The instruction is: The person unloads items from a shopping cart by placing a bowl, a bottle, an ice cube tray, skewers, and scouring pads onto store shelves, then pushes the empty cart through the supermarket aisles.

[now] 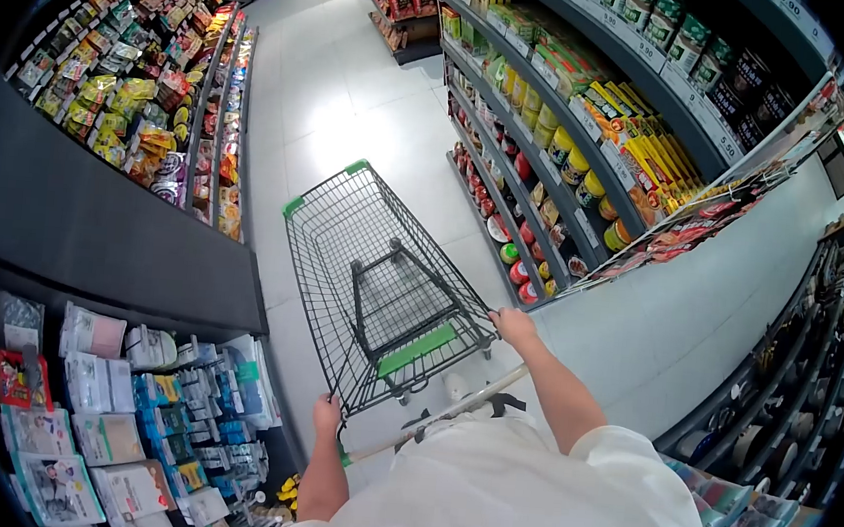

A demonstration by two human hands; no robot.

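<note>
A wire shopping cart with green corner pieces stands in front of me, its basket holding nothing that I can see. My left hand is closed on the cart's near left corner. At the near right corner, my right hand is closed around the rim. The fingers of both hands are partly hidden. A pale handle bar crosses close to my body, below both hands. Through the basket wires a green panel shows low on the cart.
Shelves of snack packets line the far left. Nearer left hang packaged goods. On the right, shelves hold yellow jars and tins. A tiled aisle runs ahead to a red display. Dark racks stand at right.
</note>
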